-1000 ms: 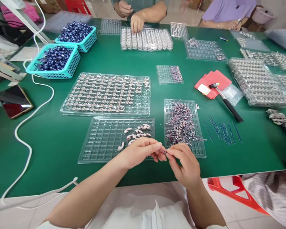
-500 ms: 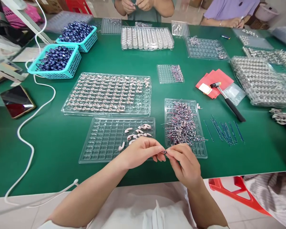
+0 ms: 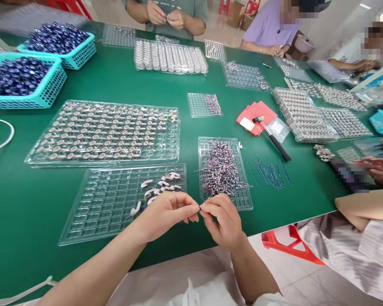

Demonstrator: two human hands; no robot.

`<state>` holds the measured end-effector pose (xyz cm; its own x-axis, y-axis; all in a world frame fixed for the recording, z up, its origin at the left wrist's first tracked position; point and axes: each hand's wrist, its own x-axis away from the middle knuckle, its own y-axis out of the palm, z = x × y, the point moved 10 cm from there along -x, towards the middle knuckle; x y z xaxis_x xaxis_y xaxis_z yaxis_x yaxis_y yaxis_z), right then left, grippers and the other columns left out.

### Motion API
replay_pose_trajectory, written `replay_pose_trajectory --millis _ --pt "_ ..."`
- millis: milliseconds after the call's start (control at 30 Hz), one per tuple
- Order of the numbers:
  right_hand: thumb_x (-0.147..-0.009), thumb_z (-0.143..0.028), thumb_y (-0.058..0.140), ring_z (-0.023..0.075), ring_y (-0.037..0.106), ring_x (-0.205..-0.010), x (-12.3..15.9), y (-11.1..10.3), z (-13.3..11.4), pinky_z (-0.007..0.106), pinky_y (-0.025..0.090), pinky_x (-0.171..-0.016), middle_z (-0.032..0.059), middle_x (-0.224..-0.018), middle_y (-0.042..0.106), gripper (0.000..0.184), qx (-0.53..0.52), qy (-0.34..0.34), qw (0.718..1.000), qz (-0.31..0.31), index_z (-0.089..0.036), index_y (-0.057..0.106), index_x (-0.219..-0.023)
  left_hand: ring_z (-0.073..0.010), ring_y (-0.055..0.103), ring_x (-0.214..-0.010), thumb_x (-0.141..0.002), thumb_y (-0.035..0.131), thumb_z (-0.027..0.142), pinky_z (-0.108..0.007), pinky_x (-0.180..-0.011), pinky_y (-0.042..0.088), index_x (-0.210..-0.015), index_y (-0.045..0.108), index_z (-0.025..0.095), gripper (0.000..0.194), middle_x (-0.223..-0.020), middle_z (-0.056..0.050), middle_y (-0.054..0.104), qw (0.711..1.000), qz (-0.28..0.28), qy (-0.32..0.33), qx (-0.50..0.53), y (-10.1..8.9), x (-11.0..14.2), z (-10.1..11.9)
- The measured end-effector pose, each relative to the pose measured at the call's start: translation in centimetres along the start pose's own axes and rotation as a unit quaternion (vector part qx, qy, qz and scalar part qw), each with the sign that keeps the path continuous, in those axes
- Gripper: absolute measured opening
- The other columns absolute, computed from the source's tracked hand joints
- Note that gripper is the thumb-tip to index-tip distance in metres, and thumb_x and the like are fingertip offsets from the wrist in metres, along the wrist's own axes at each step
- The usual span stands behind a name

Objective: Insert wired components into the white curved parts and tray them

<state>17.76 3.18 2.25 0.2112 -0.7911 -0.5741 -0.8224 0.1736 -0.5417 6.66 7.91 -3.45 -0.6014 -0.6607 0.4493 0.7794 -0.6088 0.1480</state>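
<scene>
My left hand [image 3: 170,214] and my right hand [image 3: 224,221] meet fingertip to fingertip, both closed in a pinch. Between them is a tiny dark part [image 3: 200,208], mostly covered by the fingers and too small to identify. Just beyond my right hand, a clear tray [image 3: 245,199] holds a heap of small wired components [image 3: 221,168] with thin reddish and dark leads. Behind my left hand lies another clear tray [image 3: 95,204], its right side scattered with pale earbud shells [image 3: 148,191]. My left hand hides some of these shells.
A larger tray [image 3: 175,148] of earbud shells lies farther back. Turquoise baskets [image 3: 47,91] of shiny dark-blue pieces stand at left. To the right are blue strips [image 3: 270,173], a black-handled hammer [image 3: 276,142] and red sheets [image 3: 253,111]. Co-workers sit across and at right.
The view has swung right, bringing more people into sight. My hands stay pinched together around the tiny part. The co-worker opposite has drawn a hand back from the white-filled tray.
</scene>
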Motion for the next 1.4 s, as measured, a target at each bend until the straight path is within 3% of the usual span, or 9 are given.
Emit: replay_pose_trajectory --millis 300,467,600,767,1000,1400 --pt "-0.09 -0.006 0.056 0.0186 0.062 -0.085 0.0 -0.3 -0.3 0.037 0.053 -0.072 0.0069 -0.095 0.068 0.03 -0.031 -0.017 0.999 0.01 -0.022 0.06 -0.114 -0.0137 0.063 -0.067 -0.084 0.07 0.037 -0.025 -0.068 0.051 -0.079 0.07 0.015 0.022 -0.072 -0.003 0.072 0.996 -0.034 -0.023 0.079 0.6 0.1 -0.9" --pt "-0.089 -0.006 0.058 0.0193 0.061 -0.085 0.3 0.0 0.4 0.038 0.053 -0.073 0.0075 -0.094 0.068 0.026 -0.037 0.01 0.999 0.002 -0.021 0.061 -0.11 -0.0167 0.066 -0.076 -0.087 0.065 0.035 -0.028 -0.073 0.052 -0.084 0.071 0.016 0.02 -0.078 -0.004 0.073 0.998 0.038 0.03 -0.027 -0.2 0.8 0.1" --pt "-0.089 -0.007 0.057 0.0193 0.061 -0.084 0.3 0.1 0.8 0.039 0.052 -0.074 0.0069 -0.092 0.067 0.023 -0.032 0.023 0.999 0.005 -0.021 0.061 -0.108 -0.0167 0.066 -0.078 -0.09 0.062 0.031 -0.026 -0.072 0.05 -0.087 0.074 0.019 0.017 -0.082 -0.003 0.075 0.982 0.077 0.1 -0.144 -0.2 1.4 1.5" --pt "-0.088 -0.007 0.059 0.0186 0.062 -0.082 0.2 0.2 0.7 0.037 0.052 -0.073 0.0059 -0.089 0.067 0.022 -0.035 0.018 0.999 0.006 -0.02 0.061 -0.106 -0.016 0.065 -0.072 -0.09 0.06 0.028 -0.026 -0.068 0.048 -0.082 0.073 0.018 0.019 -0.077 -0.003 0.074 0.97 0.118 0.13 -0.169 -0.5 1.5 1.8" --pt "-0.087 -0.007 0.061 0.0184 0.062 -0.08 0.2 0.3 0.5 0.036 0.052 -0.071 0.005 -0.087 0.069 0.023 -0.007 0.01 1.0 0.011 -0.022 0.061 -0.104 -0.0187 0.067 -0.077 -0.089 0.063 0.033 -0.029 -0.072 0.052 -0.083 0.071 0.015 0.021 -0.08 -0.006 0.073 0.991 0.083 0.082 -0.064 -0.2 0.9 0.1" --pt "-0.089 -0.01 0.057 0.0172 0.061 -0.078 -0.1 0.3 -0.2 0.034 0.051 -0.069 0.0054 -0.087 0.069 0.018 0.011 -0.012 1.0 0.025 -0.021 0.06 -0.103 -0.0144 0.055 -0.069 -0.089 0.061 0.041 -0.025 -0.067 0.046 -0.078 0.062 0.016 0.027 -0.071 0.0 0.059 0.998 0.03 0.053 -0.03 0.3 0.8 -0.2"
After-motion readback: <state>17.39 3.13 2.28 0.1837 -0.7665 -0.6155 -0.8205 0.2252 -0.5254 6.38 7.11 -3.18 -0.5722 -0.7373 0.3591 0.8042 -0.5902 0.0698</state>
